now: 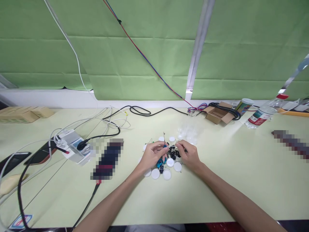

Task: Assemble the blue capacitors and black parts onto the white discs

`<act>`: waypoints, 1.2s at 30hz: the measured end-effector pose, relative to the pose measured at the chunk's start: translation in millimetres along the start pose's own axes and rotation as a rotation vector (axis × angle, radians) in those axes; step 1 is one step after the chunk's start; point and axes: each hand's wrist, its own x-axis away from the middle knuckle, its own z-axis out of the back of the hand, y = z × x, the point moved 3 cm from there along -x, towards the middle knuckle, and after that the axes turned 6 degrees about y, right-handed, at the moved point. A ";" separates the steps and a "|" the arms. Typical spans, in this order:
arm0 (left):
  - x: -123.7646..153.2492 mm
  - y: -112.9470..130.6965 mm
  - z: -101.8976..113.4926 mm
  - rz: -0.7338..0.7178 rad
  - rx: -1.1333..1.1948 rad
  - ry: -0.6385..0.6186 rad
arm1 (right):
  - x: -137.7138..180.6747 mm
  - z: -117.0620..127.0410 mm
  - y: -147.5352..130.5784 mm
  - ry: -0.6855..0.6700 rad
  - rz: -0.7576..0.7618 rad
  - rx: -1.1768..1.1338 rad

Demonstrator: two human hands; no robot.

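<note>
Blue component [165, 146] held just above white discs [166, 174]; left hand [152, 155] and right hand [190, 155] pinch it with closed fingertips. Judged light, with easily bent wire leads; best gripped by the body.

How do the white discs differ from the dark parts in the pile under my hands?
The white discs are flat, round and larger, lying along the pile's near edge; the dark parts are smaller, black and clustered mid-pile between the left hand and right hand. Both lie loose on the table.
</note>
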 end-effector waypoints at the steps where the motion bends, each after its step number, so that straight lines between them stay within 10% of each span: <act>1: -0.1 0.7 0.1 0.003 0.009 0.001 | 0.0 -0.1 -0.1 0.001 -0.007 -0.005; 36: 1.1 3.6 -1.6 0.039 0.085 -0.016 | 0.7 1.1 1.3 0.061 0.048 -0.050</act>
